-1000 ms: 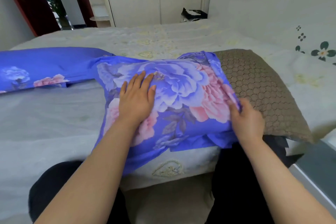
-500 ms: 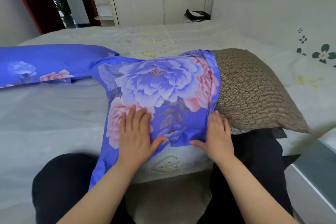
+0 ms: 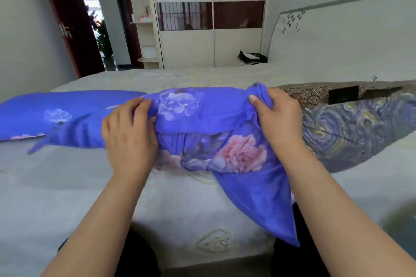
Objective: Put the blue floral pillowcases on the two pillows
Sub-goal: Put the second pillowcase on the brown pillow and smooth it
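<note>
pillowcase (image 3: 209, 119): blue with pink and pale flowers, bunched and lifted just above the near edge of the bed, one loose corner hanging down over that edge
left hand (image 3: 129, 137): curled round the left end of the pillowcase, fingers tucked into the cloth
right hand (image 3: 276, 117): clamped on a gathered fold at the right end of the pillowcase, thumb on top
hands: apart, the cloth stretched between them
pillow (image 3: 360, 132): just right of the pillowcase, dark swirl pattern on the near face, brown honeycomb cloth along the top, lying on the bed; whether any of it sits inside the pillowcase cannot be told
second blue floral piece (image 3: 56, 114): left of the pillowcase, flat on the bed, touching or overlapping it behind the left hand
bed (image 3: 67, 186): pale cover with faint yellow embroidery, under the pillowcase
headboard (image 3: 349, 47): pale with small dark flowers, behind the pillow
wardrobe (image 3: 211, 18): beyond the pillowcase, past the far side of the bed
black bag (image 3: 252, 57): beyond the pillowcase, at the far edge of the bed
doorway (image 3: 94, 29): far left of the pillowcase, dark red frame
</note>
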`<state>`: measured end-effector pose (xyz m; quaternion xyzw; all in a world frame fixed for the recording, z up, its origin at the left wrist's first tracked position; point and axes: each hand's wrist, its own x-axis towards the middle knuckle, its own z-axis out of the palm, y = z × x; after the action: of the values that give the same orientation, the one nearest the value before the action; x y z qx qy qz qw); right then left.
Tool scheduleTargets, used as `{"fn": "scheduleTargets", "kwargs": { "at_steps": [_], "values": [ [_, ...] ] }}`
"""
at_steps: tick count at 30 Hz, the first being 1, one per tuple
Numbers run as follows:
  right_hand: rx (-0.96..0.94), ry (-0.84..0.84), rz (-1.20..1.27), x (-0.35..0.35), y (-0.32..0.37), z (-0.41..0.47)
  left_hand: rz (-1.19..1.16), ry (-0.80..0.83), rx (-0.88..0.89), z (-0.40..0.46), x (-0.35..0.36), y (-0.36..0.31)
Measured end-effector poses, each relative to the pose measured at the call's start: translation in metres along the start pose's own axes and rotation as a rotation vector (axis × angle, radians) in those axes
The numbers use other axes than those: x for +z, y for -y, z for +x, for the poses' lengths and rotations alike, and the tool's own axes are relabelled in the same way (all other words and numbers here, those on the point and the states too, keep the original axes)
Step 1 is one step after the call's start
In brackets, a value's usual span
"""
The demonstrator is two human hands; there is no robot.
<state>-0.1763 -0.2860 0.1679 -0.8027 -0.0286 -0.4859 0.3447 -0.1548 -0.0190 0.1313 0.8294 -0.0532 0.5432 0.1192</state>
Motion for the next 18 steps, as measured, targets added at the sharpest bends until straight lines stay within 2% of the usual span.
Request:
{"fn": "scheduleTargets", "kwargs": {
  "at_steps": [2,5,8,10,13,15,18],
  "values": [
    [0.051,0.070,-0.063,0.005,0.001,0.012,-0.050,0.019,0.074,0.001,0.007,0.001],
    [0.100,0.110,-0.100,0.010,-0.006,0.016,-0.141,0.192,0.129,-0.014,0.020,-0.001],
    [0.071,-0.014,-0.271,0.005,-0.007,0.016,-0.145,0.143,0.042,-0.007,0.020,-0.006],
    [0.054,-0.039,-0.346,0.004,-0.002,0.012,-0.132,0.085,0.006,0.007,0.017,-0.015],
    [0.101,0.051,-0.277,0.016,0.002,0.004,-0.238,-0.007,0.151,0.016,0.015,-0.049],
    [0.144,0.128,-0.166,0.028,0.000,0.002,-0.320,0.045,0.247,0.008,0.015,-0.083],
    [0.203,0.196,0.015,0.027,-0.007,0.007,-0.366,0.168,0.210,0.002,0.023,-0.096]
  ]
}}
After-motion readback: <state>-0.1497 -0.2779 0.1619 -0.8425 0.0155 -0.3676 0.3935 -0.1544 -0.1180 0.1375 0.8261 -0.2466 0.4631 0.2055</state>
